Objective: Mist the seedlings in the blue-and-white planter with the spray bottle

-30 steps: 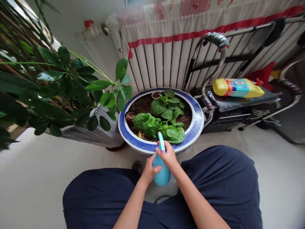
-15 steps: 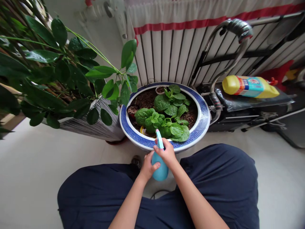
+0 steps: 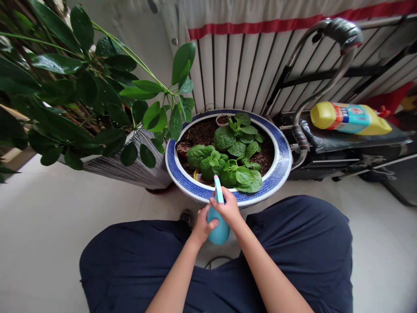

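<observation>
A light-blue spray bottle (image 3: 219,230) with a pink nozzle is held in both hands, its nozzle toward the plants. My left hand (image 3: 202,226) wraps round the left side of its body. My right hand (image 3: 229,208) grips the neck and trigger part, hiding some of the sprayer head. Just beyond the nozzle are leafy green plants (image 3: 244,174) growing in dark soil (image 3: 202,134). They stand in a round planter with a blue-and-white rim (image 3: 283,165). A small white pot (image 3: 223,120) sits in the soil at the back.
On the left, a large leafy plant (image 3: 87,95) leans from a grey-striped pot (image 3: 130,169) toward the planter. At right, a metal-framed walker or cart (image 3: 302,104) carries a yellow bottle (image 3: 350,118) lying on its side. A white slatted radiator (image 3: 228,69) stands behind.
The view has shifted slightly, so the planter, the cart and the yellow bottle appear a little further right. Both hands keep their hold on the spray bottle.
</observation>
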The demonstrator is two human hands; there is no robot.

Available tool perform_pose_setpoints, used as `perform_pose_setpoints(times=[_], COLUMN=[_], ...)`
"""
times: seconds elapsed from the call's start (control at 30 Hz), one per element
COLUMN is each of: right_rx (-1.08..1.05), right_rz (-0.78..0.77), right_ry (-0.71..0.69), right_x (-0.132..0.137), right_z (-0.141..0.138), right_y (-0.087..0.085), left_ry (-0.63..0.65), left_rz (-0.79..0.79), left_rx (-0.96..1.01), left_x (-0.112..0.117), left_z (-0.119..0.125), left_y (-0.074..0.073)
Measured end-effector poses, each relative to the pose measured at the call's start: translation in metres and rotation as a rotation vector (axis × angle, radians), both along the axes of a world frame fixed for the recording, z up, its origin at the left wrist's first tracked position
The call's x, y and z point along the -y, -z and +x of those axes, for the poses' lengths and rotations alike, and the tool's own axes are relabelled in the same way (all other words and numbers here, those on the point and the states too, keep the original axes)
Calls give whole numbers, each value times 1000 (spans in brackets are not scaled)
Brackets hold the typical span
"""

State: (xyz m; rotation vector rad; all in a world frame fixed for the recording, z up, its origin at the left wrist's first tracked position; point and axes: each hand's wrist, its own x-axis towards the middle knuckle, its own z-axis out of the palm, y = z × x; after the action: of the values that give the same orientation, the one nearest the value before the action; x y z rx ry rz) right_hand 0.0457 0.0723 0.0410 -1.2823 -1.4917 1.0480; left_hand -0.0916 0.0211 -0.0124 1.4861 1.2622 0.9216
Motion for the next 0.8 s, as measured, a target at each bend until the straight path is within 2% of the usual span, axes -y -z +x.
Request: perform_pose_setpoints(times=[0.23,0.37,0.47,0.63,0.8], right_rx=[-41,-85,-90,-50,-37], right_rz=[-4,-33,-58,-49,-40], right_ry=[73,48,53,163,180], right_x=[-1,-4,-4,2,5], right_z=[-1,-1,1,1,2], right_y=[8,11,10,2,-1], left_ry=[3,-11,-11,16,33], left_rz=[-60,-56,-43,-40,-34], left_rx=[128,176,186,190,167], left_x=[-2,-2,-3,-5,-7], left_z=[5,10,12,10,7], left_y=[-13,-16,-16,-15,-16])
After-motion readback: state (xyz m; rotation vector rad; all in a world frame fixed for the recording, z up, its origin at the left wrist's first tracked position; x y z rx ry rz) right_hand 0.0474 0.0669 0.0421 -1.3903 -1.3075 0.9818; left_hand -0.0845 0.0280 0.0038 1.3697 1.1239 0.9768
